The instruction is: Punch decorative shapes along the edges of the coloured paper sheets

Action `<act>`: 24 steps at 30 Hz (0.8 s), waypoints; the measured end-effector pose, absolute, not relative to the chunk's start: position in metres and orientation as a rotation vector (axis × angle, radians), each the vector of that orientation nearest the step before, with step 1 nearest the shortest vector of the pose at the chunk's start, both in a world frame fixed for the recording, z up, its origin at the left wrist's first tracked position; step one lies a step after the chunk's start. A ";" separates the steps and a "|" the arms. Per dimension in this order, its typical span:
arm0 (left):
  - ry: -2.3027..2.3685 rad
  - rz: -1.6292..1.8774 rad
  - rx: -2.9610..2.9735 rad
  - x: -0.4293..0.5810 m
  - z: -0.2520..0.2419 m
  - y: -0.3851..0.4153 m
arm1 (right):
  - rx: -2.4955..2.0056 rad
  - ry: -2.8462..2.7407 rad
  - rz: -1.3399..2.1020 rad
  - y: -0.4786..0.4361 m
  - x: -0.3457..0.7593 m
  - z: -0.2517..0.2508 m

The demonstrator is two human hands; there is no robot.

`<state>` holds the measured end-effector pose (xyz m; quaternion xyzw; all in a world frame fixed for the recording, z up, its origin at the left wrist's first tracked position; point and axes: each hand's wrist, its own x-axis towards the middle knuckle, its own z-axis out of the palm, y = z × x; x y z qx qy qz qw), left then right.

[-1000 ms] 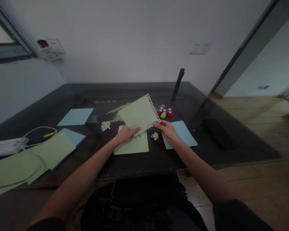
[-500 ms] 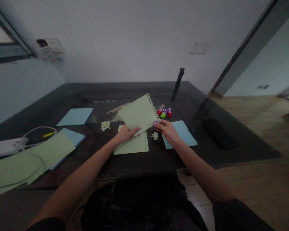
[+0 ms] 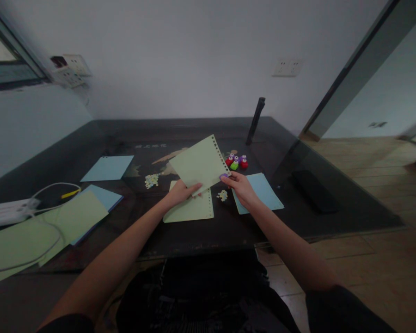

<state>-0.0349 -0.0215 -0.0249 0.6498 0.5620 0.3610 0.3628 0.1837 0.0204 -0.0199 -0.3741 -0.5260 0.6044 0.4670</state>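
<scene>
A pale green loose-leaf sheet [image 3: 201, 162] with holes along one edge is raised and tilted above the desk. My left hand [image 3: 183, 191] pinches its lower left part between thumb and fingers. At the sheet's lower right corner, my right hand [image 3: 241, 187] closes around a small purple paper punch [image 3: 223, 176], mostly hidden by the fingers. Beneath lies another green sheet [image 3: 190, 210]. Small cut paper pieces [image 3: 222, 195] form a pile between it and some light blue sheets [image 3: 266, 192]. Behind my right hand stand several red, purple and green punches [image 3: 235, 164] with white tops.
A second pile of paper bits [image 3: 151, 180] lies left of the sheet. Farther left are a blue sheet [image 3: 109, 167], overlapping green papers [image 3: 72, 217] and a white power strip [image 3: 9, 212] with cables. A black upright bar [image 3: 255, 121] and a dark phone-like slab [image 3: 314, 190] are on the right.
Both hands and the raised sheet stay practically where they were. Only a very slight shift of the whole view shows.
</scene>
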 end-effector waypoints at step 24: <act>1.473 0.904 1.617 -0.035 -0.032 -0.019 | -0.805 -1.235 1.508 0.024 0.182 -0.024</act>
